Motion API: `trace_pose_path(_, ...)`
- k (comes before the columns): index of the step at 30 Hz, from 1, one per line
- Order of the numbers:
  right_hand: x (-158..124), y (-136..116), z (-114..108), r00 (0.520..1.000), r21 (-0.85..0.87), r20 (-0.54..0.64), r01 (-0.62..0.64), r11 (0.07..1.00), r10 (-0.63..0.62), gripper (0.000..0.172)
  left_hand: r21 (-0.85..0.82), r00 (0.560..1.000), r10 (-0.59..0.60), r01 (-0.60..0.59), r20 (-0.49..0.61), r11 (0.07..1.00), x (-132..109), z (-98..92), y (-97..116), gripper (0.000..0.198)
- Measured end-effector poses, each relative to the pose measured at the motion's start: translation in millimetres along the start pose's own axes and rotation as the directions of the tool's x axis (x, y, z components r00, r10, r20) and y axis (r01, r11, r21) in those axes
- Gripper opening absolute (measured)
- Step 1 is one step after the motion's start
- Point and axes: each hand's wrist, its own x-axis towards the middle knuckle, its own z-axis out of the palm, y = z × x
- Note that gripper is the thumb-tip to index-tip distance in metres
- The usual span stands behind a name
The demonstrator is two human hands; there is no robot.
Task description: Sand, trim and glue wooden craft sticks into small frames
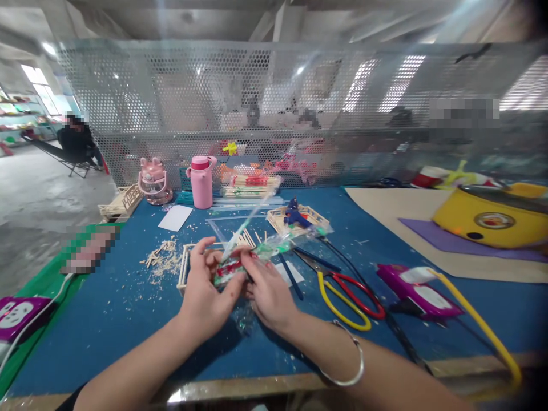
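Note:
Both hands meet above the blue table, around a small clear plastic packet with red and green print. My left hand is closed on the packet's left side, with fingers curled and thumb below. On its right side, my right hand pinches the packet. Clear wrapping with green print extends right from the fingers. Behind the hands sits a small frame of pale sticks, partly hidden. Loose sticks lie just beyond them.
Scissors with red and yellow handles lie right of my right hand, near a purple power strip. A stick tray holds a blue tool. Farther back stand a pink bottle and a yellow pot. Wood scraps lie left.

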Motion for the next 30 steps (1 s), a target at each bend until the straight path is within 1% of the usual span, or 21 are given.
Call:
trace_pose_path(2, -2, -4, -1, 1.0, 0.049, -0.001, 0.029, 0.998, -0.029, 0.04, -0.212, 0.99, -0.135, 0.138, 0.025, 0.968, 1, 2.0, 1, 0.061)
trace_pose_path(3, -2, -6, 0, 1.0, 0.08, 0.0, 0.024, 0.996, -0.024, 0.039, -0.27, 0.976, -0.21, 0.218, 0.058, 0.938, 2, 2.7, 1, 0.062)
trace_pose_path(4, -3, -7, 1, 1.0, 0.101, 0.013, 0.008, 0.995, -0.01, 0.039, -0.299, 0.961, -0.265, 0.278, 0.085, 0.913, 3, 3.2, 2, 0.065)
trace_pose_path(5, -3, -8, 2, 1.0, 0.123, 0.017, -0.01, 0.992, 0.008, 0.038, -0.306, 0.951, -0.292, 0.308, 0.098, 0.901, 4, 3.4, 2, 0.068)
trace_pose_path(6, -4, -7, 3, 1.0, 0.152, 0.013, -0.03, 0.988, 0.028, 0.037, -0.297, 0.951, -0.293, 0.309, 0.1, 0.903, 5, 3.4, 1, 0.069)
trace_pose_path(8, -3, -3, 5, 0.998, 0.226, -0.005, -0.056, 0.972, 0.059, 0.038, -0.235, 0.969, -0.221, 0.241, 0.108, 0.942, 5, 2.5, 0, 0.062)
trace_pose_path(9, -2, -1, 5, 0.998, 0.253, -0.005, -0.066, 0.965, 0.07, 0.04, -0.172, 0.98, -0.162, 0.181, 0.119, 0.968, 6, 1.7, -1, 0.053)
trace_pose_path(11, -1, 0, 4, 0.997, 0.269, 0.019, -0.078, 0.96, 0.076, 0.042, 0.01, 0.989, -0.021, 0.019, 0.147, 1.0, 6, -0.6, -2, 0.031)
trace_pose_path(12, -1, 0, 3, 0.997, 0.256, 0.033, -0.07, 0.964, 0.064, 0.042, 0.109, 0.986, 0.048, -0.066, 0.16, 0.992, 6, -1.9, -2, 0.023)
trace_pose_path(14, 0, -3, 0, 0.998, 0.176, 0.059, 0.003, 0.984, -0.014, 0.04, 0.266, 0.973, 0.143, -0.189, 0.181, 0.945, 5, -3.9, -1, 0.019)
trace_pose_path(16, -1, -6, -2, 0.991, 0.048, 0.058, 0.115, 0.992, -0.118, 0.038, 0.331, 0.957, 0.18, -0.25, 0.229, 0.91, 5, -4.7, 0, 0.019)
trace_pose_path(17, -1, -6, -3, 0.988, -0.013, 0.038, 0.15, 0.989, -0.149, 0.037, 0.342, 0.95, 0.186, -0.267, 0.252, 0.901, 5, -4.7, 0, 0.02)
trace_pose_path(19, -2, -5, -3, 0.987, -0.072, -0.045, 0.153, 0.986, -0.157, 0.038, 0.347, 0.949, 0.18, -0.266, 0.26, 0.899, 4, -4.0, -1, 0.017)
trace_pose_path(20, -2, -4, -3, 0.986, -0.052, -0.089, 0.135, 0.989, -0.14, 0.04, 0.335, 0.953, 0.168, -0.248, 0.251, 0.909, 4, -3.7, -2, 0.014)
trace_pose_path(22, -1, -1, 0, 0.989, 0.065, -0.13, 0.081, 0.995, -0.072, 0.044, 0.271, 0.966, 0.161, -0.214, 0.204, 0.938, 3, -3.5, -4, 0.013)
trace_pose_path(23, -1, -1, 1, 0.991, 0.146, -0.131, 0.041, 0.989, -0.021, 0.045, 0.232, 0.967, 0.185, -0.223, 0.175, 0.947, 3, -3.9, -5, 0.012)
trace_pose_path(24, 0, -1, 3, 0.992, 0.226, -0.118, -0.013, 0.974, 0.04, 0.044, 0.203, 0.961, 0.229, -0.258, 0.157, 0.945, 3, -4.5, -6, 0.012)
trace_pose_path(26, 3, -4, 4, 0.983, 0.354, -0.056, -0.146, 0.924, 0.177, 0.042, 0.191, 0.922, 0.34, -0.373, 0.185, 0.908, 2, -6.0, -8, 0.011)
trace_pose_path(28, 4, -9, 3, 0.959, 0.398, 0.033, -0.269, 0.877, 0.28, 0.038, 0.194, 0.879, 0.398, -0.451, 0.262, 0.871, 2, -6.8, -9, 0.015)
trace_pose_path(29, 5, -11, 2, 0.948, 0.394, 0.074, -0.312, 0.865, 0.308, 0.035, 0.164, 0.877, 0.398, -0.449, 0.27, 0.879, 1, -6.5, -9, 0.024)
trace_pose_path(30, 4, -14, 1, 0.942, 0.38, 0.107, -0.335, 0.862, 0.319, 0.034, 0.11, 0.892, 0.381, -0.416, 0.245, 0.903, 0, -5.6, -9, 0.036)
